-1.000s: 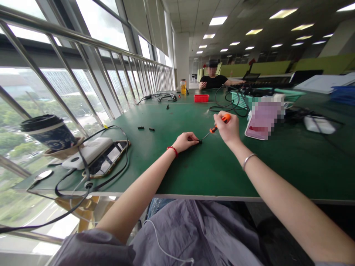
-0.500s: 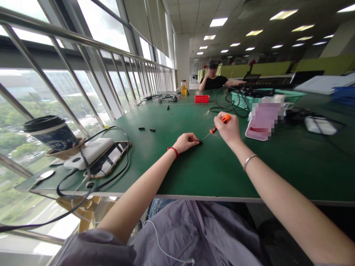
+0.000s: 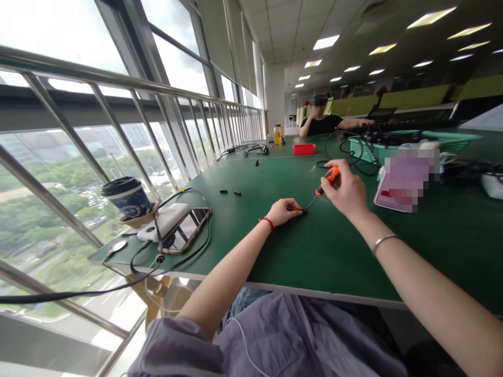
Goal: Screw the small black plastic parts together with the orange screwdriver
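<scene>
Pinched in the fingers of my left hand is a small black part, held down against the green tabletop. My right hand grips the orange and black handle of a screwdriver. Its thin metal shaft slants down to the left, and the tip meets the black part; the exact contact point is too small to make out. Two similar black pieces lie on the table to the left beyond my left hand, and another small black piece stands farther back.
At the left are a coffee cup, a white power bank, a phone and cables. A red box, a jar and a green basket stand farther back. A pink phone-like object is at right. Another person sits opposite.
The camera view has turned left, so everything appears farther right. My right hand has shifted its hold on the screwdriver, with fingers looser around the handle. The tip stays at the black part.
</scene>
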`<state>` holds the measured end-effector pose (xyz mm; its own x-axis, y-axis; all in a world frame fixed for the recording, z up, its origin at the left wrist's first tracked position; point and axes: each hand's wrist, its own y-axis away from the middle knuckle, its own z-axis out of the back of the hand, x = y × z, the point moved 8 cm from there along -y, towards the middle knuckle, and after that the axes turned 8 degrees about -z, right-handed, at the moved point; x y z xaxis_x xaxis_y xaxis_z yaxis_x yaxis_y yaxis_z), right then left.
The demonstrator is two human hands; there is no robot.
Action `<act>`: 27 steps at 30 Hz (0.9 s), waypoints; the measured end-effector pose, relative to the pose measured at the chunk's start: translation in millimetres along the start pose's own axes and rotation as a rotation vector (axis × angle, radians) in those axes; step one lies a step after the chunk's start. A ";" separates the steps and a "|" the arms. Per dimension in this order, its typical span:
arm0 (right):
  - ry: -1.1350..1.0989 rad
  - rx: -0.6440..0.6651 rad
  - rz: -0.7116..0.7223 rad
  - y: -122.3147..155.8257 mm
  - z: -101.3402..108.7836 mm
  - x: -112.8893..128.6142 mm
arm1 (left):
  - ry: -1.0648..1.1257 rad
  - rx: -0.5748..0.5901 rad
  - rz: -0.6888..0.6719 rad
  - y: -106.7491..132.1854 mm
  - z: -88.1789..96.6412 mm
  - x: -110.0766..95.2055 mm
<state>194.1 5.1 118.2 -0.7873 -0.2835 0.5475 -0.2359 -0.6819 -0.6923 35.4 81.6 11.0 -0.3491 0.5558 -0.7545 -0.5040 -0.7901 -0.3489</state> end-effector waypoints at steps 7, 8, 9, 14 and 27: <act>-0.054 0.000 -0.032 -2.7 4.1 -0.7 | 0.007 0.011 -0.007 -0.1 2.1 -0.1; -0.067 -0.002 -0.027 -2.6 3.6 -0.6 | 0.004 0.011 -0.007 0.0 2.7 -0.9; -0.076 -0.011 -0.023 -2.3 3.4 -0.7 | 0.004 0.012 -0.010 0.1 3.1 -2.1; -0.183 -0.026 0.046 0.1 1.1 1.5 | 0.012 0.009 -0.032 0.1 4.4 -6.5; -0.091 -0.094 0.055 3.5 -3.2 2.4 | -0.018 0.000 -0.028 1.4 5.1 -5.9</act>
<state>189.6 4.1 115.6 -0.7467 -0.3816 0.5448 -0.2493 -0.5989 -0.7610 32.8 78.6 17.9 -0.3488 0.5826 -0.7341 -0.5135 -0.7741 -0.3703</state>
